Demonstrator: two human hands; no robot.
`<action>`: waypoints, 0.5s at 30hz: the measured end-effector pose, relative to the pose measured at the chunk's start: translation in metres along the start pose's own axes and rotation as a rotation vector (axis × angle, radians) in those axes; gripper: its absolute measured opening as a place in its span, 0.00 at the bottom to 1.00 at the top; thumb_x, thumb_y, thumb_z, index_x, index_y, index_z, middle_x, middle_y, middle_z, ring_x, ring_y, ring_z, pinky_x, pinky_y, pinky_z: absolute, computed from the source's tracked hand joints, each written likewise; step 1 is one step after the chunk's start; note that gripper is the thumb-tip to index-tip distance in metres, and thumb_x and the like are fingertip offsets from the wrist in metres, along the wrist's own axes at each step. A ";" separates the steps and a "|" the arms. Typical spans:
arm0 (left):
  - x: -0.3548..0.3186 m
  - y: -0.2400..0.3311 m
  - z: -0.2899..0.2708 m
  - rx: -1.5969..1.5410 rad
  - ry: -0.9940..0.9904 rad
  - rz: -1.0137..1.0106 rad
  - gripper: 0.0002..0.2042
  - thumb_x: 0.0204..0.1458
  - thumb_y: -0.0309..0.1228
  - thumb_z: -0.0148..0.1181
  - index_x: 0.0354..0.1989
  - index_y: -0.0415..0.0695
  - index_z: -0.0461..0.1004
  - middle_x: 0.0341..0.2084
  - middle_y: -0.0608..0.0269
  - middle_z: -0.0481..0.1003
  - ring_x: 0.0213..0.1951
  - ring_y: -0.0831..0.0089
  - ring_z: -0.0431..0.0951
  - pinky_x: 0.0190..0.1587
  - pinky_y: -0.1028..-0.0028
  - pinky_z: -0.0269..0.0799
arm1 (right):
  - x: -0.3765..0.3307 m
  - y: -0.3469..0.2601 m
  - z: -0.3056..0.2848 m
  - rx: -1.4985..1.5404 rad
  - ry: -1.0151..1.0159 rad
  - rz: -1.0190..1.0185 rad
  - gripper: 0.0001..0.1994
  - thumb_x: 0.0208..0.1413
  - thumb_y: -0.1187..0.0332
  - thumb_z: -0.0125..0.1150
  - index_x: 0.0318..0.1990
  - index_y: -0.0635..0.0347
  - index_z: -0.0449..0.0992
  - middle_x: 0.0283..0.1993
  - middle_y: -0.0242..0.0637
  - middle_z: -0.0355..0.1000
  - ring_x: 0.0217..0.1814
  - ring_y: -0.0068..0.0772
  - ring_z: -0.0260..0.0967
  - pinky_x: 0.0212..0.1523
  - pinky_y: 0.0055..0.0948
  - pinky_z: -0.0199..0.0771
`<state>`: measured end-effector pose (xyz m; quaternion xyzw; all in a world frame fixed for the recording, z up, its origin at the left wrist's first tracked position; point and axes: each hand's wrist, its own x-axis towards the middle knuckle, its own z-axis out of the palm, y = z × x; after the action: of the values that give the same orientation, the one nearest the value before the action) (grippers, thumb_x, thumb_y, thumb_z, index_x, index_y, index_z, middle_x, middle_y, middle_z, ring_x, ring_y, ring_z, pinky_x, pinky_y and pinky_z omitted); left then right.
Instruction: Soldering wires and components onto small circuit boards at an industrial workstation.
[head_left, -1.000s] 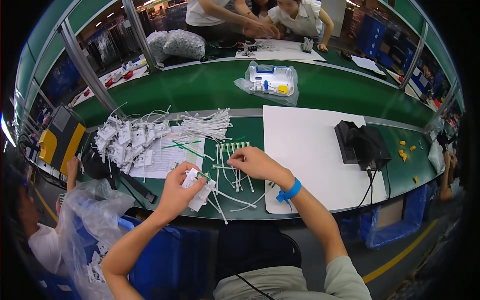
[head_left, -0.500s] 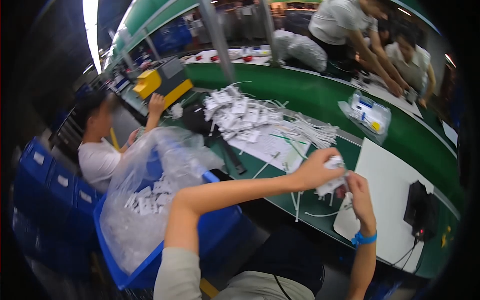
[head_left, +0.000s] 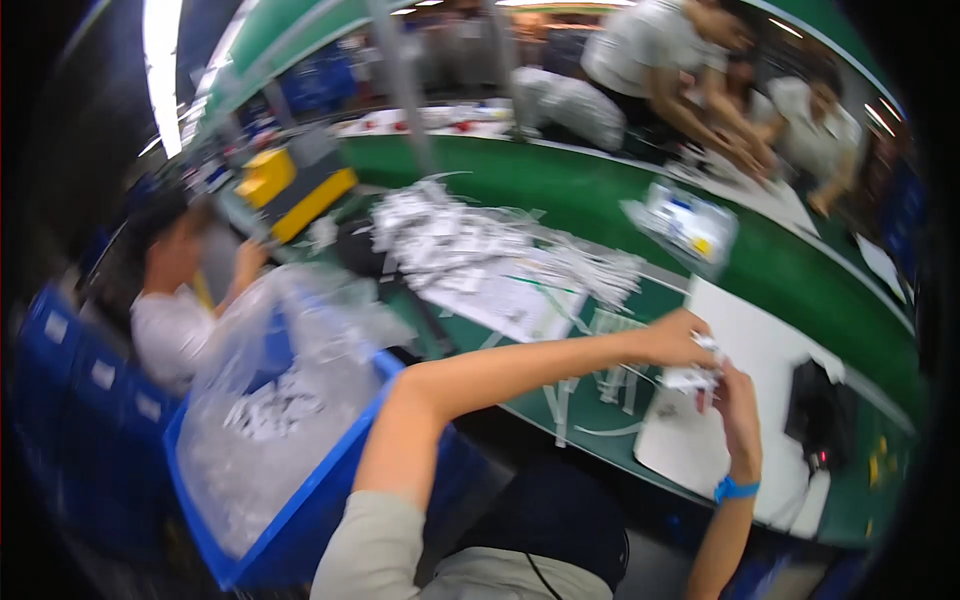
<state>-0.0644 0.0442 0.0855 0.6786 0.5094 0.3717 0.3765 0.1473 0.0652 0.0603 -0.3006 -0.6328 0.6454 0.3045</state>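
My left hand (head_left: pixel 675 340) and my right hand (head_left: pixel 735 395) meet over the green bench (head_left: pixel 590 195), both holding a small white bundle of tags (head_left: pixel 692 378) between them. My right wrist wears a blue band (head_left: pixel 735 489). Loose white strips (head_left: pixel 600 385) lie on the bench just left of my hands. A large heap of white tags (head_left: pixel 470 240) lies farther left and back. The picture is blurred by motion.
A blue crate (head_left: pixel 300 520) lined with a clear plastic bag (head_left: pixel 290 390) holding white tags stands at my left. A person (head_left: pixel 170 300) sits beyond it. A white sheet (head_left: pixel 770 350) and a black device (head_left: pixel 825 410) lie right. People (head_left: pixel 700 70) work across the bench.
The view has swung left, bringing the blue crate and the seated person into sight. My hands have stayed together on the white bundle over the bench.
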 end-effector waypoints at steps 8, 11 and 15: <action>0.032 -0.018 0.039 -0.021 -0.175 -0.065 0.19 0.51 0.38 0.67 0.44 0.35 0.80 0.36 0.51 0.81 0.40 0.69 0.80 0.46 0.71 0.74 | -0.016 0.005 -0.042 -0.078 0.103 0.207 0.18 0.67 0.58 0.54 0.45 0.66 0.80 0.39 0.37 0.78 0.39 0.28 0.78 0.34 0.25 0.78; 0.042 -0.024 0.051 0.003 -0.100 -0.085 0.20 0.51 0.40 0.67 0.44 0.35 0.80 0.36 0.50 0.81 0.39 0.65 0.80 0.45 0.69 0.75 | -0.014 0.011 -0.051 -0.096 0.178 0.199 0.18 0.65 0.57 0.57 0.45 0.66 0.80 0.39 0.37 0.78 0.39 0.28 0.78 0.34 0.25 0.78; 0.060 -0.039 0.071 0.210 0.152 -0.049 0.21 0.49 0.42 0.67 0.42 0.33 0.78 0.35 0.42 0.81 0.39 0.52 0.82 0.44 0.64 0.76 | 0.007 0.038 -0.059 -0.400 0.391 0.088 0.17 0.61 0.60 0.65 0.40 0.70 0.81 0.37 0.41 0.80 0.35 0.28 0.78 0.32 0.26 0.74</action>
<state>-0.0052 0.1005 0.0266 0.6717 0.5889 0.3573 0.2727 0.1880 0.1076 0.0213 -0.5008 -0.6631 0.4500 0.3271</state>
